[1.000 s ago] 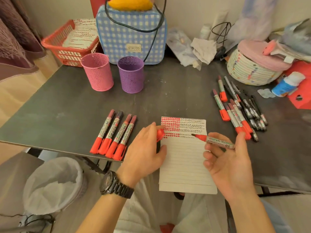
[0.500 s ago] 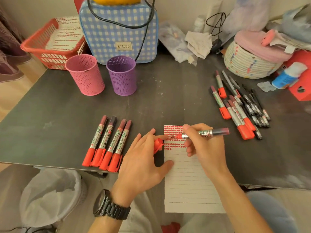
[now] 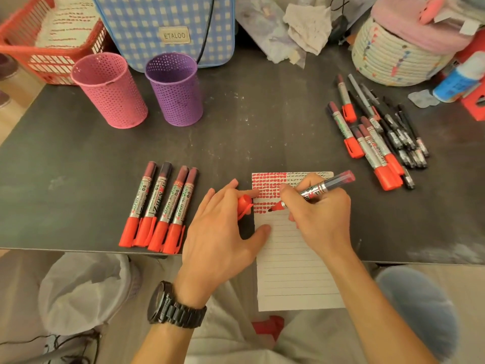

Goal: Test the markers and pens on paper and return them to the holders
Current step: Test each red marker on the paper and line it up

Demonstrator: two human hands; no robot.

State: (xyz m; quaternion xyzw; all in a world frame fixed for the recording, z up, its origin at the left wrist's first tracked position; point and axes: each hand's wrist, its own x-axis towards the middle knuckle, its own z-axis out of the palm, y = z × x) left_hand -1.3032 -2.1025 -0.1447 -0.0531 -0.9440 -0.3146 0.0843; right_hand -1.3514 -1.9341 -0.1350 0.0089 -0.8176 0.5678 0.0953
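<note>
My right hand (image 3: 321, 214) grips an uncapped red marker (image 3: 316, 191) with its tip on the lined paper (image 3: 294, 269), beside rows of red marks at the sheet's top. My left hand (image 3: 223, 232) holds the marker's red cap (image 3: 244, 203) between its fingers, and its thumb presses the paper's left edge. Several capped red markers (image 3: 160, 206) lie in a row left of that hand. A loose pile of red markers and dark pens (image 3: 378, 132) lies at the right. A pink holder (image 3: 110, 90) and a purple holder (image 3: 175, 89) stand at the back left.
Behind the holders are a red basket (image 3: 39, 40) with paper and a blue checked bag (image 3: 168, 27). A woven basket (image 3: 396, 56) and a glue bottle (image 3: 459, 77) sit at the back right. A lined bin (image 3: 84, 287) stands below the table's front edge (image 3: 78, 249).
My right hand turned the marker over, brought its tip down onto the paper and has moved along the row of red marks. The left hand kept the cap by the paper's edge.
</note>
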